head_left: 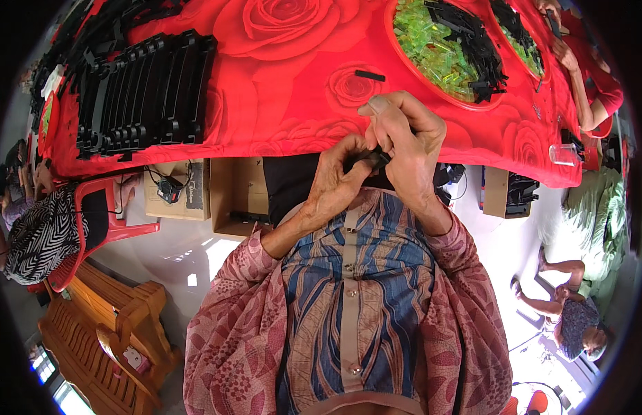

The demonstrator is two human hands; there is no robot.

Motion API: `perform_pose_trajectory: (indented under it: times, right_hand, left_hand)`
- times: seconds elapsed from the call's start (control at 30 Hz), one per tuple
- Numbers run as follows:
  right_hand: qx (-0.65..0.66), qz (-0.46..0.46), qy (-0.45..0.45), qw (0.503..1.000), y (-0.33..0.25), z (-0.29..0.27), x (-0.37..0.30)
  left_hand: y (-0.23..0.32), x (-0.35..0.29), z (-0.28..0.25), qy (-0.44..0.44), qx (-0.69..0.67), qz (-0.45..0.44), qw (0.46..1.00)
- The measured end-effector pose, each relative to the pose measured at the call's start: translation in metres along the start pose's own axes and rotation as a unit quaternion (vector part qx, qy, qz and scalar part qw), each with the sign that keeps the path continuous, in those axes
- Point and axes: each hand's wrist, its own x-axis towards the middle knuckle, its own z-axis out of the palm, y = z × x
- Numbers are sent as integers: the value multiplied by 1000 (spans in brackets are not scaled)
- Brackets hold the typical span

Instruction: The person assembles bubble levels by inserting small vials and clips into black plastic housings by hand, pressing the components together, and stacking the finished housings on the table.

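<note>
My left hand (341, 173) and my right hand (411, 142) meet at the front edge of the table, in front of my body. Between them is a small black plastic piece (380, 160), mostly covered by my fingers. Both hands have their fingers closed around it; its exact shape is hidden. A short black bar (370, 75) lies on the red rose-patterned tablecloth (293, 90) just beyond my hands.
Long black plastic parts (144, 93) lie in rows at the left. A red basin (488, 106) at the right holds yellow-green translucent pieces and black strips. Cardboard boxes (224, 197) stand below the table. Another person's arm (577, 79) reaches in at far right.
</note>
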Motion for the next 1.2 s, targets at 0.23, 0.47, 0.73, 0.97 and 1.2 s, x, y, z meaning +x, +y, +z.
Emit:
perform_pose_trajectory:
  times: [0.23, 0.47, 0.73, 0.97, 1.2]
  right_hand:
    - [-7, 14, -15, 1000, -10, 5, 21]
    - [7, 73, -198, 977, -25, -2, 77]
    - [-155, 154, -384, 897, -47, 52, 70]
    - [-72, 2, -315, 946, -46, 36, 67]
    - [-188, -36, -147, 970, -49, -23, 37]
  left_hand:
    - [10, 9, -13, -49, -40, -13, 998]
    - [45, 24, -37, -170, -81, -43, 981]
    - [27, 21, -39, -192, -106, -32, 975]
    - [26, 5, -29, -146, -66, -18, 987]
    - [13, 1, -38, -16, -161, 53, 985]
